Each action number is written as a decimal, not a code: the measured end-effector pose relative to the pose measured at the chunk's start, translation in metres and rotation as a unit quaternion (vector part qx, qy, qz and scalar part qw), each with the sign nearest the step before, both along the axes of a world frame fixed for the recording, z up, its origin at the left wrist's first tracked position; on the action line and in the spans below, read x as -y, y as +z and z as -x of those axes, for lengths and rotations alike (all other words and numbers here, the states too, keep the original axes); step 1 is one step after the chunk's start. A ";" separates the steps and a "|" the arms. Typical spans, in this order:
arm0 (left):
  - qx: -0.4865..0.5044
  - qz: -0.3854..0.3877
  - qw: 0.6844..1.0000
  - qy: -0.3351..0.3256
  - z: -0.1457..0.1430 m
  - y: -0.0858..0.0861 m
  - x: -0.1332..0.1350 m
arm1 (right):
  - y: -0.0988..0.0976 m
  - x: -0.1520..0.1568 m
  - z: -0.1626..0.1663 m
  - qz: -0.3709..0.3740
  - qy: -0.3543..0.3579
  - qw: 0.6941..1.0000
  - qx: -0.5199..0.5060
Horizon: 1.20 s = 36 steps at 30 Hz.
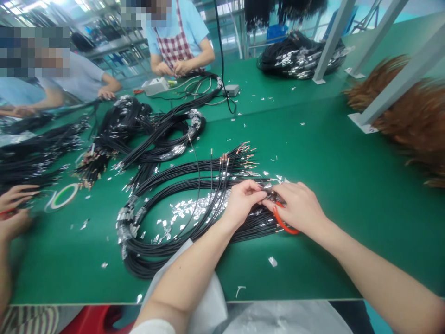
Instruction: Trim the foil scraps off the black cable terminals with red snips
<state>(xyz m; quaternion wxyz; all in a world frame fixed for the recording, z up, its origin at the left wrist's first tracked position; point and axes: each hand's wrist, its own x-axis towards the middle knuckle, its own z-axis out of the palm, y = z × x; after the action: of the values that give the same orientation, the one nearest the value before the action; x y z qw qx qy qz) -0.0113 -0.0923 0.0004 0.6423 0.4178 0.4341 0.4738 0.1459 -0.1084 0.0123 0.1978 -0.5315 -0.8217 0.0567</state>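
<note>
A: What are the hands gripping?
B: The right hand [301, 204] is wrapped around red-handled pliers [282, 225]. The left hand [243, 197] pinches thumb against fingertips beside their head; whatever lies between is too small to tell.
A: Which way do the pliers point?
B: Their long axis slants: head up and left to the left fingertips, handles down and right.
A: And the black cable bundle [139, 266]?
B: On the green table [313, 273], beneath and left of the hands. It lies lengthwise left to right, bent like a U at the left, its loose ends pointing right. A few cables cross the loop, copper-coloured tips up.
A: Around it?
B: Silver foil scraps [187, 211] inside the loop, another coiled cable bundle [167, 137] beyond, and a co-worker in a checked apron [174, 44] across the table.
</note>
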 end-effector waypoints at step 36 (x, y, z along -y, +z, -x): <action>-0.086 -0.029 0.993 -0.071 -0.004 0.013 0.016 | 0.011 0.004 0.011 0.112 -0.022 0.853 -0.509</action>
<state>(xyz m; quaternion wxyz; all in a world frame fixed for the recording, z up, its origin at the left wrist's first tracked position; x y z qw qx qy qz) -0.0069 -0.1079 0.0138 0.6220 0.5052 0.4433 0.4017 0.1350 -0.1121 0.0234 0.5286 -0.4650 -0.5825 0.4063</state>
